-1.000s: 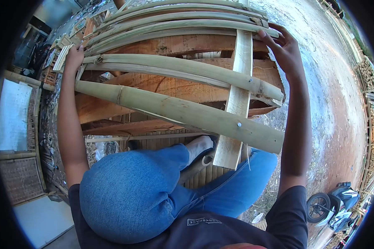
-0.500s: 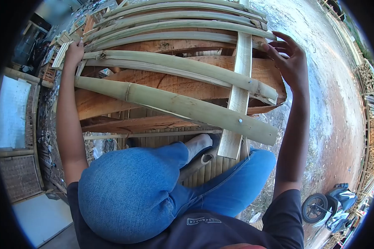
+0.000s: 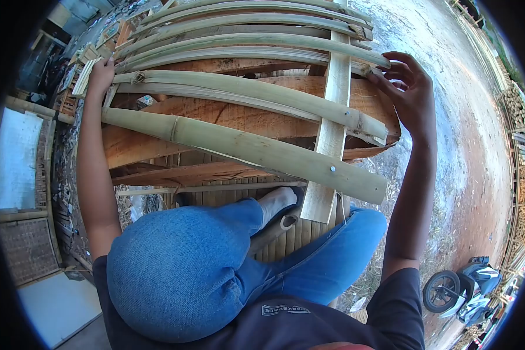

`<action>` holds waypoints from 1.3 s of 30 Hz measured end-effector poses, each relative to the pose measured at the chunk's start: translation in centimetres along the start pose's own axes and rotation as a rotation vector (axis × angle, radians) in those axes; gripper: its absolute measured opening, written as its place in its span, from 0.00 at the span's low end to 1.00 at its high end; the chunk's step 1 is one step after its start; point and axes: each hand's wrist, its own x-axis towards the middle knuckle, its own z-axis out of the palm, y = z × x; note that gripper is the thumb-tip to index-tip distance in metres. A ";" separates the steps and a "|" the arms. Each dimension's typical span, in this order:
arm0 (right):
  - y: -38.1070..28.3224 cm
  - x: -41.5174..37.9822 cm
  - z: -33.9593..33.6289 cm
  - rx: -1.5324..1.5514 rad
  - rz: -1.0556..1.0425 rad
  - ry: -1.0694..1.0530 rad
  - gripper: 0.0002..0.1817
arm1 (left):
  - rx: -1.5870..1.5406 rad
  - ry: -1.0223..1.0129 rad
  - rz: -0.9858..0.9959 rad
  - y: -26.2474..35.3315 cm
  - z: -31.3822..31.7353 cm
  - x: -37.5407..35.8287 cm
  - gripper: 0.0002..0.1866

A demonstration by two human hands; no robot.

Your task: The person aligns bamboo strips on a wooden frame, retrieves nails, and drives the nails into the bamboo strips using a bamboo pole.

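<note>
Several split bamboo slats lie side by side on a crosswise bamboo strip [image 3: 335,87], forming a rack. My right hand [image 3: 411,87] curls its fingers and thumb around the right end of a bamboo slat [image 3: 262,39] in the middle of the rack. At the left edge, my left hand [image 3: 101,77] is closed around slat ends; its fingers are partly hidden. Nearer to me, a wide bamboo slat [image 3: 233,143] slants down to the right, with a nail head [image 3: 332,168] showing where it crosses the strip. Behind it, another bamboo slat [image 3: 245,90] is also nailed.
Rough wooden planks [image 3: 157,128] lie beneath the rack. My bent legs in jeans [image 3: 181,274] rest on a bamboo-slat platform [image 3: 274,248]. A motorcycle [image 3: 464,291] is parked at the lower right. Stacked bamboo [image 3: 516,111] lines the far right side.
The rack has shifted slightly left, most clearly at the near end of the crosswise strip. The slat end at my right hand sits a little lower and further right.
</note>
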 end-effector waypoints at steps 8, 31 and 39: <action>0.2 -0.3 0.3 0.002 -0.015 0.034 0.22 | -0.009 -0.007 -0.012 -0.3 0.0 0.1 0.24; -0.7 -1.7 -0.3 -0.009 0.033 -0.014 0.18 | -0.188 -0.002 -0.202 4.5 -1.0 -3.4 0.32; -0.9 -1.5 -0.2 -0.036 0.041 -0.004 0.18 | -0.137 -0.016 -0.190 4.9 -1.2 -3.5 0.34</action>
